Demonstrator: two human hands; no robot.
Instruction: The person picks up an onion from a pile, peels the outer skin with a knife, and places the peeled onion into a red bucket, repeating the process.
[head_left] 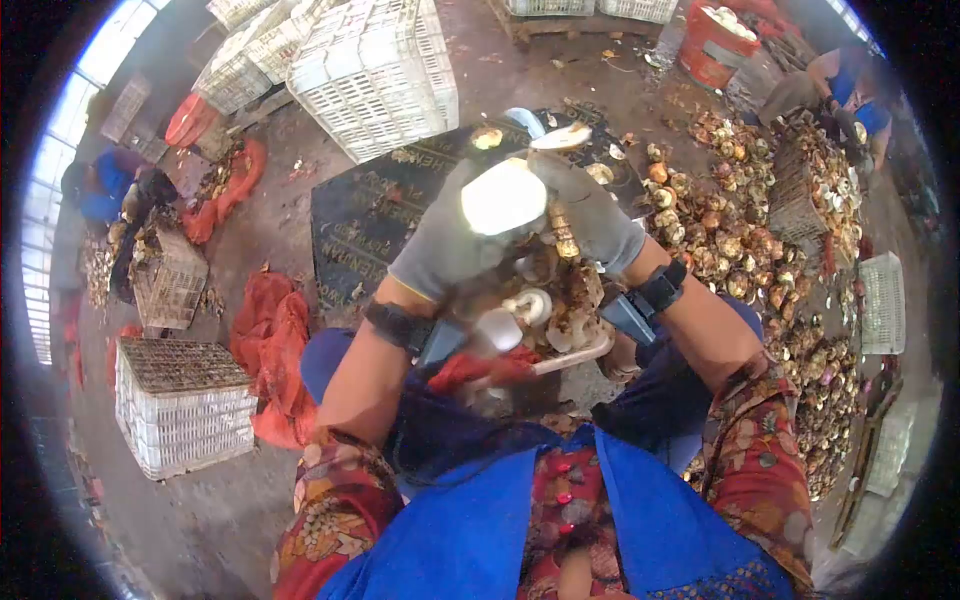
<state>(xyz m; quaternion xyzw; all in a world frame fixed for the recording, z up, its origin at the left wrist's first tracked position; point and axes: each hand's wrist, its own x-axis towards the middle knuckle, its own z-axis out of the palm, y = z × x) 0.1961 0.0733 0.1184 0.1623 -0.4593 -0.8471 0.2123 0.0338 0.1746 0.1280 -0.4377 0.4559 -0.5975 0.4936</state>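
My left hand [450, 240], in a grey glove, is closed around a bright white peeled onion [504, 196] above a tray. Beside it my right hand [598, 215], gloved as well, is closed around a narrow tool with a brown banded handle [564, 234]; it looks like a knife, but its blade is not clear. A pale, brown-edged piece [562, 137] shows just beyond the fingers. Below the hands, a tray [575, 356] holds onion skins and white pieces, one a blurred white onion [497, 330].
A dark printed board [350, 235] lies ahead. Many unpeeled onions [735, 235] cover the floor at right. White crates [375, 85] stand ahead and another crate [187, 425] at left, near red netting [272, 345]. Co-workers sit at far left [115, 190] and far right [850, 85].
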